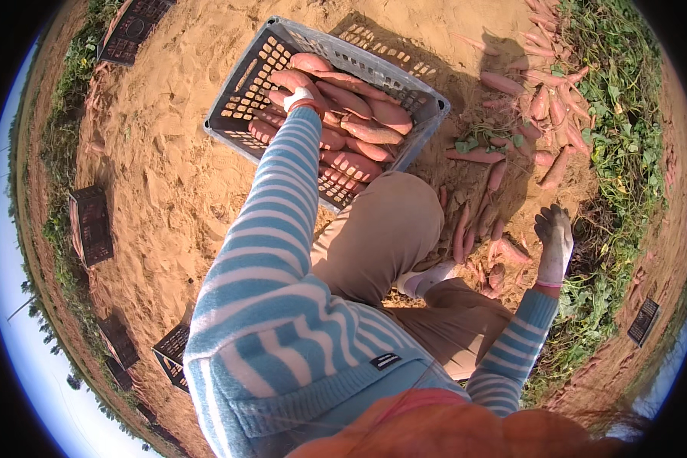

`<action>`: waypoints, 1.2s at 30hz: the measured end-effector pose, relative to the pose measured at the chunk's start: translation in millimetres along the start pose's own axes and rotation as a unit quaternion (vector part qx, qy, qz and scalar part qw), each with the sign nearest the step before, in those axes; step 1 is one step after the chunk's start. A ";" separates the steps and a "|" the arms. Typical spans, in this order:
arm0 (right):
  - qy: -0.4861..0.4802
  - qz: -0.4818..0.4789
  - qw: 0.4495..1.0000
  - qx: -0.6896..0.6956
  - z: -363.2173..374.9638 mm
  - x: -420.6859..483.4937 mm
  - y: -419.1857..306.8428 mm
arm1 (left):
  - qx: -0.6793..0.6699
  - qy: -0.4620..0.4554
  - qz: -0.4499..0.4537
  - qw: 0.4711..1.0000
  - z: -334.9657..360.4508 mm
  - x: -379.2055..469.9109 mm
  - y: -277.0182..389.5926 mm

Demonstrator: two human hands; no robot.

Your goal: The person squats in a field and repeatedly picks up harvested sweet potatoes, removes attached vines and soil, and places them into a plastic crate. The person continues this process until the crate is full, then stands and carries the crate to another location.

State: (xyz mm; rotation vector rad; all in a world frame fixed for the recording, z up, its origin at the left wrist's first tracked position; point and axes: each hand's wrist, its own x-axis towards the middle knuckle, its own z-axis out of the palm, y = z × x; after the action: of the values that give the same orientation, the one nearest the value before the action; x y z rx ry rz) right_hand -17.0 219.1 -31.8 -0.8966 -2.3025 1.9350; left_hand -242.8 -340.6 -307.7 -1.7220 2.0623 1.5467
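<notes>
A dark plastic crate (pixel 366 48) with lattice walls stands on the sandy soil and holds several reddish sweet potatoes (pixel 372 129). My left hand (pixel 300 98), in a white glove, reaches into it against a sweet potato (pixel 289 79); its fingers are hidden, so a grip cannot be made out. My right hand (pixel 554 240), gloved with dark-coated fingertips, hangs low at the right with fingers apart and nothing seen in it. Close to it on the ground lie loose sweet potatoes (pixel 513 251), some of them broken or small.
A larger spread of sweet potatoes (pixel 555 109) lies at the upper right, beside a row of green vines (pixel 624 114). My bent knee (pixel 389 217) is against the crate's near side. More crates (pixel 91 226) stand along the left, and another crate (pixel 644 322) is far right.
</notes>
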 end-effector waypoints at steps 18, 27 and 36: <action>-0.025 -0.013 0.994 -0.108 27.1 -8.4 -18.5 | 0.118 -0.163 -0.052 0.978 30.5 33.9 -17.7; -0.071 -0.041 0.983 -0.167 11.1 -4.1 -15.5 | 0.080 -0.282 -0.086 0.952 26.4 19.0 -14.9; 0.004 0.171 0.977 -0.128 -87.2 51.6 140.6 | 0.089 -0.055 0.652 0.751 26.8 -159.3 45.3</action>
State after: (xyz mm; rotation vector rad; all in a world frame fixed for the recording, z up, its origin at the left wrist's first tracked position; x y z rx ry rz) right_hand 29.4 330.4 -156.3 -1.4043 -2.5777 1.7508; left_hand -230.4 -213.0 -199.4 0.1691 3.3341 1.3267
